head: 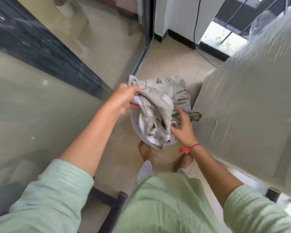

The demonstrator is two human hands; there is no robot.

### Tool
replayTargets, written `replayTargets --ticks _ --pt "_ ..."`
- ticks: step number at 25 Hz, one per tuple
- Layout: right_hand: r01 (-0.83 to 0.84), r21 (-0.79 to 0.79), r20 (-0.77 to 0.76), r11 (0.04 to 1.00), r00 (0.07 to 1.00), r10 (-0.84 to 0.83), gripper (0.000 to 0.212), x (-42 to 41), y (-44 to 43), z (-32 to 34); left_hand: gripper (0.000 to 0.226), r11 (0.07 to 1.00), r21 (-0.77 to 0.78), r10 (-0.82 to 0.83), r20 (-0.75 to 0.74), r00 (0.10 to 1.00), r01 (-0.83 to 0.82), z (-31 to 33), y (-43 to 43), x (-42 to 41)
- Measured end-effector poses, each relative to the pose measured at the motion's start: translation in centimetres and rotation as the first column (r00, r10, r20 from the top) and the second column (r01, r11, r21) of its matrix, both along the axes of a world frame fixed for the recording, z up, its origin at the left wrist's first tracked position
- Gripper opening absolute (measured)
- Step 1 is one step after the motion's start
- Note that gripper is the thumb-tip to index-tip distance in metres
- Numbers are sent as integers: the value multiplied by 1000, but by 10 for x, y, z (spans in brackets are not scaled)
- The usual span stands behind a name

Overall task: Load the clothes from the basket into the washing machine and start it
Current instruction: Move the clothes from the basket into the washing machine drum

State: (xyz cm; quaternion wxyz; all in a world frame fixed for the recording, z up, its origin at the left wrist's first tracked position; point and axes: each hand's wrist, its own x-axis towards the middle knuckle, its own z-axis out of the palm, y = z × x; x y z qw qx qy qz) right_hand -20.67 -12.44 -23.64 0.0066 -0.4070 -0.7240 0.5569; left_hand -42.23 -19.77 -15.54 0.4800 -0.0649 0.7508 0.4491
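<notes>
A pale lavender basket (136,126) stands on the tiled floor in front of my feet, heaped with grey-green clothes (160,101). My left hand (124,98) grips a bunch of the grey-green cloth at the basket's left rim and holds it above the pile. My right hand (183,130), with a red thread round its wrist, reaches onto the right side of the heap with fingers spread and touches the cloth. To the right stands the washing machine (252,101), wrapped in a clear plastic cover; its lid and controls are not visible.
A glass sliding door with a dark frame (45,52) runs along the left. A black cable (196,31) hangs down the white wall at the back. My bare feet (145,151) stand just behind the basket on the narrow strip of tiled floor.
</notes>
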Motion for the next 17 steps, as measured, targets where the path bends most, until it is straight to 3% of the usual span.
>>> replayTargets --ticks 3,5,6,7,8,9,10,11,13,14,15,16,17 --pt "164 -325 -130 931 968 -216 57 -10 -34 34 8 998 52 30 102 994 -36 29 12 22" --pt "326 -612 -123 720 861 -494 47 -14 -38 48 15 987 92 109 202 973 -129 40 20 26" --pt "290 -711 -144 641 832 -536 53 -15 -33 66 18 979 104 142 269 953 -175 45 23 28" --pt "242 -843 -103 480 804 -586 59 -21 -24 85 19 978 107 139 303 943 -179 50 25 30" --pt "262 -881 -65 393 757 -650 60 -19 -8 104 17 985 99 109 290 951 -143 54 26 33" --pt "228 -873 -109 431 770 -628 64 -19 8 120 16 994 81 53 244 968 -74 57 28 34" --pt "193 -818 -180 542 809 -560 65 -24 23 142 20 998 60 -18 179 984 7 62 28 34" --pt "253 -786 -79 565 864 -497 54 -20 39 161 27 995 39 -98 100 990 95 65 26 34" --pt "269 -369 22 890 959 -281 25 -7 67 200 40 950 -25 -311 -101 945 310 73 16 34" --pt "170 -95 94 981 982 -161 15 -3 75 211 45 906 -75 -422 -209 882 416 76 8 35" --pt "22 185 181 983 982 -56 9 -3 78 221 48 862 -122 -505 -295 811 492 78 2 37" --pt "-127 394 273 910 962 16 12 -3 79 230 45 825 -156 -561 -343 753 543 78 -5 39" --pt "-254 498 335 829 938 86 20 0 75 237 39 784 -189 -615 -370 696 592 77 -11 42"
